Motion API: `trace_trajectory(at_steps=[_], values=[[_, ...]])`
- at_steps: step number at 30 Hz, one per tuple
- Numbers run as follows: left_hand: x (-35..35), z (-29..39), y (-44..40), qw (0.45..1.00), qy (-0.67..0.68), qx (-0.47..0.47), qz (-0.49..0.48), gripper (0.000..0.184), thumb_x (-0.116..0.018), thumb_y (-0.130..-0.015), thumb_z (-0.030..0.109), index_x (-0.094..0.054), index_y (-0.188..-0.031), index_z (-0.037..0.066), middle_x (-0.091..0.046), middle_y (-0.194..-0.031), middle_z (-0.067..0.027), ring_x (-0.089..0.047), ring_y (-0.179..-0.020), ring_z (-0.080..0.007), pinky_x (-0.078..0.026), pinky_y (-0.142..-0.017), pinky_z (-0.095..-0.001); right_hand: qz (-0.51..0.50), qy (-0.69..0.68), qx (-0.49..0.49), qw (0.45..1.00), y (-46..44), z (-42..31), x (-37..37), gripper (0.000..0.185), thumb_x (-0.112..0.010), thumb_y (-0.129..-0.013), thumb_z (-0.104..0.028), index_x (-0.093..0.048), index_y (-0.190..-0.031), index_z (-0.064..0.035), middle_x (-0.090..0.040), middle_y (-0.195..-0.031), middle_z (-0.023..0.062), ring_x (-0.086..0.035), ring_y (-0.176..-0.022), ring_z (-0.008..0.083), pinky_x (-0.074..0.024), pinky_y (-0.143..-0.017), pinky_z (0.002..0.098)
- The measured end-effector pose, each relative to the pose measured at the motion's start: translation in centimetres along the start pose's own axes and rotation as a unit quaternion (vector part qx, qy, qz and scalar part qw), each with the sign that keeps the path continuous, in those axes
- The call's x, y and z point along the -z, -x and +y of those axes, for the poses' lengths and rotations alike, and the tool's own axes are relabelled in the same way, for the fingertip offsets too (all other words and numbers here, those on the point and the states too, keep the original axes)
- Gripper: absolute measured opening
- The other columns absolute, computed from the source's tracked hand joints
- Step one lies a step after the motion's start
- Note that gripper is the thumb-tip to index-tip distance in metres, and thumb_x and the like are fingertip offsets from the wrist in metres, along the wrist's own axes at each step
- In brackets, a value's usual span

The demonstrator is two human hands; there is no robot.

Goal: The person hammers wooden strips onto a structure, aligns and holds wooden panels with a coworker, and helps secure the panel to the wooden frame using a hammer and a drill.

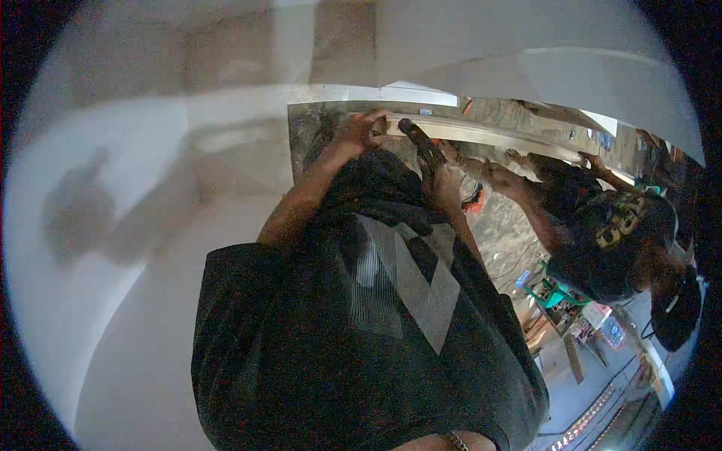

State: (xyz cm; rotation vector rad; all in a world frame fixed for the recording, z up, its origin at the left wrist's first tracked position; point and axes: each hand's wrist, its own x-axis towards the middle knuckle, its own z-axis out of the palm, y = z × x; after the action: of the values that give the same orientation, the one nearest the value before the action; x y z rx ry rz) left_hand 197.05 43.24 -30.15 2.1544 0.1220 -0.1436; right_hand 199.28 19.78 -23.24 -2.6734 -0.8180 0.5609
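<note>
My left hand (356, 137) is closed at the near end of a long pale wooden board (481, 134), its fingers bent over the edge. My right hand (447, 184) is wrapped round a dark, elongated hand tool (423, 143). The tool's rounded tip lies by the board's near edge, though I cannot tell whether it touches. Blur and dim light hide the tool's exact kind. A co-worker's hand (496, 177) reaches in just right of my right hand, and another hand (593, 161) is at the board farther along.
A co-worker in a dark shirt (609, 233) leans in at the right. White wall panels (135, 301) stand close on my left, with shadows on them. Below lies a stained floor (500, 225), with a green item (560, 292) and scattered supplies at lower right.
</note>
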Motion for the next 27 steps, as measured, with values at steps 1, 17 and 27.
trace_trajectory(at_steps=[1,17,27], values=[[0.2,-0.1,0.9,1.000,-0.015,0.009,-0.012,0.061,-0.071,-0.065,0.041,-0.048,-0.116,0.018,-0.060,-0.099,-0.0131,-0.059,-0.087,-0.0295,-0.049,-0.075,-0.0385,0.043,0.035,0.040,0.998,0.8,0.1,-1.2,0.046,-0.051,-0.081,-0.023,-0.039,-0.119,-0.0008,-0.057,-0.069,0.0204,-0.056,-0.060,0.0355,-0.0412,-0.050,0.0432],[-0.8,-3.1,0.0,0.982,0.048,-0.178,0.050,0.057,-0.065,-0.071,0.038,-0.044,-0.118,0.015,-0.054,-0.108,-0.0161,-0.056,-0.092,-0.0337,-0.046,-0.077,-0.0417,0.058,-0.163,-0.111,0.979,0.6,-3.5,1.8,0.031,-0.049,-0.086,-0.026,-0.044,-0.104,-0.0013,-0.057,-0.072,0.0265,-0.056,-0.065,0.0422,-0.0414,-0.052,0.0478],[-1.6,-1.8,-0.7,0.987,0.105,-0.080,0.087,0.054,-0.057,-0.075,0.049,-0.053,-0.109,0.008,-0.057,-0.103,-0.0171,-0.058,-0.093,-0.0317,-0.045,-0.081,-0.0389,0.163,-0.732,-0.248,0.613,4.7,-3.8,1.3,0.028,-0.050,-0.087,-0.024,-0.054,-0.102,-0.0006,-0.058,-0.087,0.0019,-0.056,-0.074,0.0155,-0.0461,-0.062,0.0244]])
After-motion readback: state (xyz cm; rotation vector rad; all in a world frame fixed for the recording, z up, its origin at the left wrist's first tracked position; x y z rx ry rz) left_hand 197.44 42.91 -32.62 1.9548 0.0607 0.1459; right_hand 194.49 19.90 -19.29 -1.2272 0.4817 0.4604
